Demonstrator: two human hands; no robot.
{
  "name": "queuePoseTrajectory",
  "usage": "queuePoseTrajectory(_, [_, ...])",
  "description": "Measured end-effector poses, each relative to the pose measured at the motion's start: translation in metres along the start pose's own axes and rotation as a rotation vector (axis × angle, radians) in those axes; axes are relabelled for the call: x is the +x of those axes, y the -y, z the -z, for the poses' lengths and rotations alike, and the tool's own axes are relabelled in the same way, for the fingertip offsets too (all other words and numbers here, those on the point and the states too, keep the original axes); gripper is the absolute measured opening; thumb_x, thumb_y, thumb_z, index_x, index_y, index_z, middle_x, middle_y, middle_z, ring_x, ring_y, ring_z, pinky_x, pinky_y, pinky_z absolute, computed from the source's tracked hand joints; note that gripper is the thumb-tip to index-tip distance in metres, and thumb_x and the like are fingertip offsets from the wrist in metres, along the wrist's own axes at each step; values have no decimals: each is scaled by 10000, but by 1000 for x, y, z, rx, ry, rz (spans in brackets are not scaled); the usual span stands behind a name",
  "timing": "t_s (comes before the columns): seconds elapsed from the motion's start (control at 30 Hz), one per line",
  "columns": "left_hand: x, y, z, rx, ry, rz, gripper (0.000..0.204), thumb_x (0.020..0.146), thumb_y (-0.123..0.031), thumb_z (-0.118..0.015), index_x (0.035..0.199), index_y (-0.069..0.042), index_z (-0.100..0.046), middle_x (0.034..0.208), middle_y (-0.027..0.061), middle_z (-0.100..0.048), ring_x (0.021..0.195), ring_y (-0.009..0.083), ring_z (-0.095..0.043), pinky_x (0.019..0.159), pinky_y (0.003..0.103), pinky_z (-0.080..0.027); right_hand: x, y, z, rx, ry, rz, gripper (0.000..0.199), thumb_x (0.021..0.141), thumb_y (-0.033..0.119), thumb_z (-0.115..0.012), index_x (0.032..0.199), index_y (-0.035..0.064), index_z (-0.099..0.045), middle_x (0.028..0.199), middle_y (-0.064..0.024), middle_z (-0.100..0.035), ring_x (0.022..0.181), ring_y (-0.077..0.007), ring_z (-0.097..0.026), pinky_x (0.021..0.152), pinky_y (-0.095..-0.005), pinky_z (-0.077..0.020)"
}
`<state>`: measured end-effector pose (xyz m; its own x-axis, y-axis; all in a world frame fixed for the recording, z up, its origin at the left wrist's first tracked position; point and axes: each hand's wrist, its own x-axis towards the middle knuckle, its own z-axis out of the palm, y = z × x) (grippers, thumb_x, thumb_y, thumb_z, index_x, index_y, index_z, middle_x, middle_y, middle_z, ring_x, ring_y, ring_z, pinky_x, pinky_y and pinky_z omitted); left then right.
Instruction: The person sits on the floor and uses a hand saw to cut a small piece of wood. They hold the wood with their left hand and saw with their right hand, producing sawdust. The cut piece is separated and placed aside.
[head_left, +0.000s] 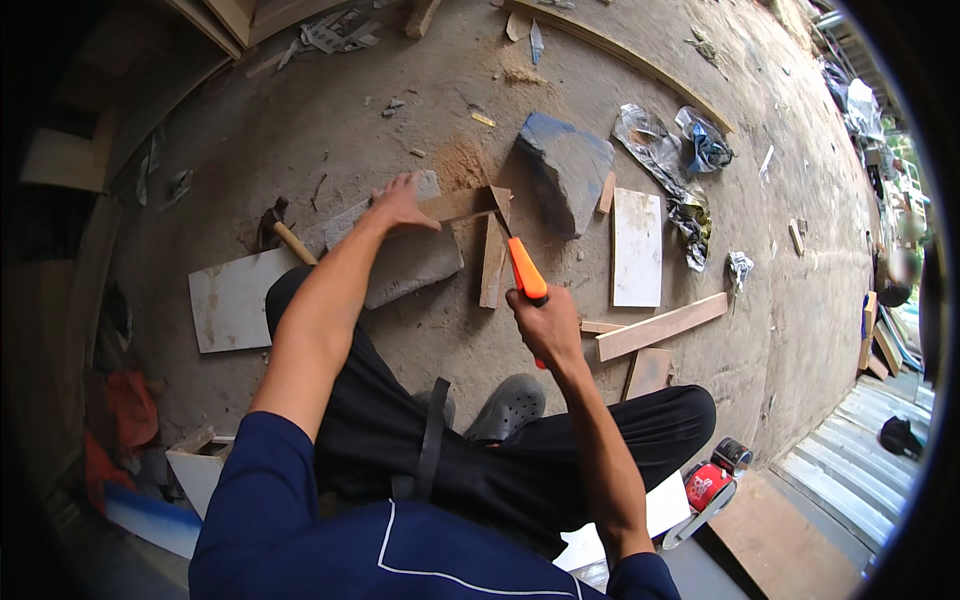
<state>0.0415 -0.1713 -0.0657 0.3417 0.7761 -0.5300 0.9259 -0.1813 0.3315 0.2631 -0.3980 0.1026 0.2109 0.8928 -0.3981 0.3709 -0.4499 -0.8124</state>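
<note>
A brown wooden plank (460,206) is held on a grey stone block (418,272) beneath the left hand (398,204), fingers spread; at its right end, an orange-handled saw (527,268) is gripped by the right hand's fingers (532,309).

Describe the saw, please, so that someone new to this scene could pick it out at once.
On the floor, find the big stone with a blue patch. Below it in the picture, slightly left, the right hand grips the saw. Its bright orange handle sets it apart from the brown wood and grey block nearby.
</note>
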Motion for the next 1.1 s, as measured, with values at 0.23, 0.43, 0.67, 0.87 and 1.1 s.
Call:
queuePoseTrajectory(0.23, [-23,-30,27,97,80,4,1349,467,-538,-848,1485,-156,-48,1530,152,-96,1402,365,-120,1031,697,-180,-30,16,-1,2,-83,-32,277,789,210,-624,705,-48,-568,545,-192,-516,482,-269,-518,519,-383,-409])
queuePoseTrajectory(0.43, [-78,-63,57,102,201,156,1395,470,-582,-836,1484,-148,17,1542,123,81,1416,356,40,1024,714,-180,-85,69,37,-67,-97,-10,257,774,203,-629,722,-45,-584,592,-230,-538,530,-346,-558,542,-401,-428])
queuePoseTrajectory(0.67, [-49,-103,104,-255,-151,89,624,780,-574,-559,1191,-107,-512,1310,176,-407,1266,359,-324,1000,556,-265,-43,117,66,-103,-92,-68,252,767,203,-628,728,-43,-593,634,-246,-557,580,-396,-573,552,-413,-439])
queuePoseTrajectory(0.87, [10,-96,71,-169,-604,28,365,859,-440,-489,758,-97,-566,858,95,-577,909,291,-523,765,450,-346,27,101,32,-93,-35,-45,249,768,203,-620,729,-42,-594,637,-249,-557,590,-397,-578,560,-415,-445])
queuePoseTrajectory(1.1, [-29,-118,28,-14,-861,-461,212,830,-309,-587,858,-102,-548,805,90,-514,794,277,-501,736,407,-375,10,75,48,-53,-4,-82,243,766,188,-620,731,-50,-586,620,-250,-548,561,-381,-565,565,-410,-441])
